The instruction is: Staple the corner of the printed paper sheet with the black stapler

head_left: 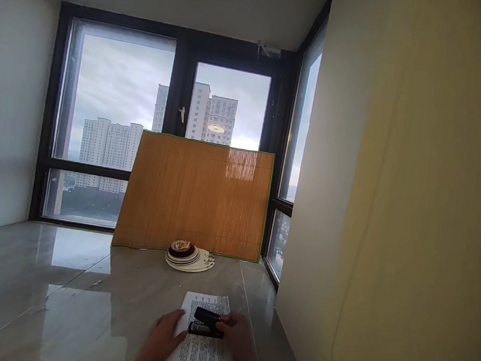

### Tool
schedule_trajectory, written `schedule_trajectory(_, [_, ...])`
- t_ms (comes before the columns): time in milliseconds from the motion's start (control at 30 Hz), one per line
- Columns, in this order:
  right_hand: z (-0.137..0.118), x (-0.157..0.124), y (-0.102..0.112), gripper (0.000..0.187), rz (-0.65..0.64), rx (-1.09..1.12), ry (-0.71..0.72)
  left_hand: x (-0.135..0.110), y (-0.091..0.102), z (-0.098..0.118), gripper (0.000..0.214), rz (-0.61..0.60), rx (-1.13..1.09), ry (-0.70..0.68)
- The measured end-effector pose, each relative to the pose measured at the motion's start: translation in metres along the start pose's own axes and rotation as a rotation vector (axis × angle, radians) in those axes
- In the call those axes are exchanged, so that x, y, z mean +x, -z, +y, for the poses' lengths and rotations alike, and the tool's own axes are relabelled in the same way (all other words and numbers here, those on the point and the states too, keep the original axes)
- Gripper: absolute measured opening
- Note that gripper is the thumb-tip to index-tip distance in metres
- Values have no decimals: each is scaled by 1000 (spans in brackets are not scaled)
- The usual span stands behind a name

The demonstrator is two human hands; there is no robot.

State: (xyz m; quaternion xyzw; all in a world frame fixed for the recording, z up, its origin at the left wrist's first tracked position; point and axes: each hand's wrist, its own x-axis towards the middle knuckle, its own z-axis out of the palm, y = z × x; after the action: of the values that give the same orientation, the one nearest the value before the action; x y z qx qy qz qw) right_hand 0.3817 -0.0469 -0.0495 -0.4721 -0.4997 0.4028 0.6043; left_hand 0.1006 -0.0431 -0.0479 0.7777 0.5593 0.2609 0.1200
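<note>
A printed sheet of paper (202,354) lies on the grey glossy sill near me, its lines of text facing up; I cannot tell whether it is one sheet or several. My right hand (236,336) has its fingers and thumb around the rear end of a black stapler (206,321). The stapler sits over the upper text, its jaws apart and pointing left. Along the paper's left edge rests my left hand (161,334), thumb spread away from the fingers, with the fingertips touching the margin.
Beyond the paper is a stack of plates (190,262) in differing sizes. Behind it a bamboo mat (196,196) with green edging leans against the dark window frame (180,95). A pale wall (390,217) closes off the right side, and another wall (9,113) stands left.
</note>
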Motion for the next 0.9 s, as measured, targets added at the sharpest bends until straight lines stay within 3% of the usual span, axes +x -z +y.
schedule_trajectory(600, [-11,-7,6,33,-61,57,-13,-5,14,15,55,-43,4,13])
schedule_trajectory(900, [-14,-4,7,34,-57,44,-12,1,0,2,54,24,-64,-20])
